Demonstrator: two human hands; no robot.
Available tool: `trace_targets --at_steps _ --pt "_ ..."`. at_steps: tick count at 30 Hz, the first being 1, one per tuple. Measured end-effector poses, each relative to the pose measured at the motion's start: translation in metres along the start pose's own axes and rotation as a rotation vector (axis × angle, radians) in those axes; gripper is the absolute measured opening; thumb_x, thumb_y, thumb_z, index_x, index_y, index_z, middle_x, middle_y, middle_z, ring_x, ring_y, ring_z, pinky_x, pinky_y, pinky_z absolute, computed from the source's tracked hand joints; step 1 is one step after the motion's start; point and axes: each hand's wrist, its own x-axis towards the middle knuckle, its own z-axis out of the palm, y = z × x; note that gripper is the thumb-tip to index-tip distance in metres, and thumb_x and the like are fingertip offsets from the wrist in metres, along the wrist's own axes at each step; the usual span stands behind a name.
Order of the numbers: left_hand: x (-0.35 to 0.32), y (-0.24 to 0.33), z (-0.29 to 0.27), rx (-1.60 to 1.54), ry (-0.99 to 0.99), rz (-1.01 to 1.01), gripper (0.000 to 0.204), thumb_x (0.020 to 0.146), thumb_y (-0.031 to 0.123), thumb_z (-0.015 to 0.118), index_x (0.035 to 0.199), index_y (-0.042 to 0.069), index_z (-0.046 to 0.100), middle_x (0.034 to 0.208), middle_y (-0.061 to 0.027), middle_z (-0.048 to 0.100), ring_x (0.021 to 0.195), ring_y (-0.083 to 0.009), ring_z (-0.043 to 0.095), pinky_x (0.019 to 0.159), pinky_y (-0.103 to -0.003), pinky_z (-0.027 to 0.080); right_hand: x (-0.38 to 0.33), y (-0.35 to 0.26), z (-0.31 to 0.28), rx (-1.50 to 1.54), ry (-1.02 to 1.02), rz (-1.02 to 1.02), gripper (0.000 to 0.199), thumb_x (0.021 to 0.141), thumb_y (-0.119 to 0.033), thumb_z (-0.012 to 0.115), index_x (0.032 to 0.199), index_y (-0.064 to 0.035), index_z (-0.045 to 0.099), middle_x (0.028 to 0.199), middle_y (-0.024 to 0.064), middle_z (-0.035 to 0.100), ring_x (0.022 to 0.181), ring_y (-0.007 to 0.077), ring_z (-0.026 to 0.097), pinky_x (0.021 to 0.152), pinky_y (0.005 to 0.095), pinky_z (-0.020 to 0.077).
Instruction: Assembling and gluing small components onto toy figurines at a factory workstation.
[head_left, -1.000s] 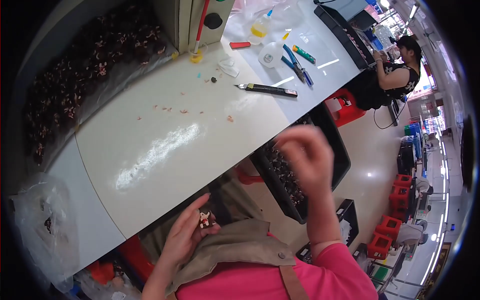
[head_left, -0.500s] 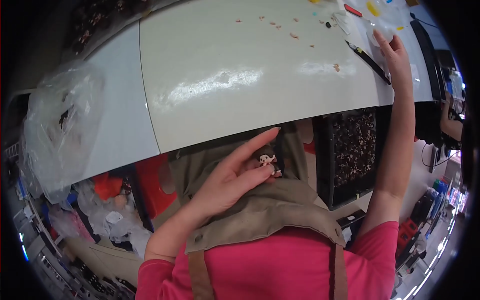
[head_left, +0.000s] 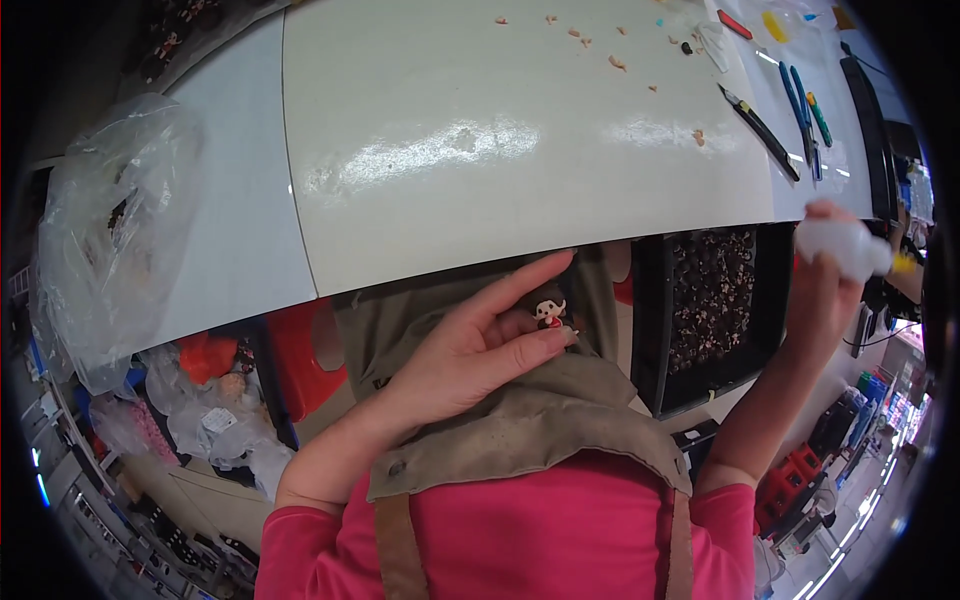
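A: What is held in the left hand?

B: 1 small figurine, brown and white with a red base, is cradled on the fingers below the table edge; the palm is turned up and the fingers are loosely curled around it rather than clamped; the index finger is stretched out above it

A: And the right hand?

B: It is raised at the right end of the white table and closed on a white, blurred object; what that object is cannot be told

A: Are the 2 hands seen together?

B: No; they are well apart, with a black tray of small dark pieces between them, under the table edge

A: What else is shown?

B: A black craft knife and 2 blue tools are laid near the far right of the table; small scraps are scattered at its far side; a clear plastic bag is seen at the left; an olive apron is worn over a pink top
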Motion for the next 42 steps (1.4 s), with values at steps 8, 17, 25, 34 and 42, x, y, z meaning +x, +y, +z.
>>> trace_targets --at_steps 8,17,25,34,42 --pt "-0.002 -0.001 0.003 0.047 0.004 -0.012 0.056 0.09 0.007 0.053 0.14 0.011 0.028 0.113 -0.0067 0.052 0.097 -0.0114 0.054 0.084 -0.024 0.045 -0.058 -0.02 0.024 0.044 -0.172 0.084 0.056 0.064 -0.047 0.077 0.091 -0.0037 0.054 0.083 0.0078 0.054 0.077 0.0181 0.051 0.068 0.028 0.0386" --pt "-0.022 -0.007 0.008 0.089 -0.027 -0.021 0.054 0.088 0.007 0.055 0.137 0.01 0.032 0.109 -0.007 0.054 0.097 -0.0087 0.052 0.084 -0.023 0.044 -0.079 -0.03 0.031 -0.011 -0.371 0.019 0.055 0.054 -0.047 0.08 0.083 -0.0036 0.062 0.075 0.004 0.06 0.065 0.0163 0.051 0.059 0.0279 0.0379" --pt "-0.042 -0.01 0.011 0.084 -0.017 -0.054 0.057 0.085 0.003 0.058 0.136 0.009 0.034 0.104 -0.0043 0.055 0.097 -0.0082 0.051 0.086 -0.022 0.042 -0.089 -0.05 0.041 -0.218 -0.547 -0.091 0.052 0.056 -0.05 0.076 0.075 -0.0039 0.063 0.066 0.004 0.058 0.056 0.0172 0.05 0.051 0.0277 0.0376" --pt "-0.016 0.008 -0.012 0.089 -0.03 -0.063 0.055 0.087 0.005 0.057 0.136 0.007 0.032 0.101 -0.001 0.054 0.096 -0.0064 0.053 0.086 -0.021 0.043 -0.056 -0.04 0.07 -0.356 -0.642 -0.146 0.044 0.057 -0.043 0.077 0.075 -0.0054 0.063 0.064 0.0042 0.053 0.057 0.02 0.05 0.05 0.0291 0.0386" --pt "-0.013 0.003 -0.018 0.076 -0.019 -0.07 0.055 0.086 0.005 0.058 0.136 0.007 0.034 0.099 -0.0009 0.054 0.094 -0.0063 0.052 0.084 -0.021 0.043 -0.055 -0.035 0.077 -0.348 -0.673 -0.123 0.035 0.057 -0.034 0.08 0.074 -0.0079 0.063 0.065 0.0035 0.055 0.058 0.0198 0.052 0.052 0.0294 0.0407"
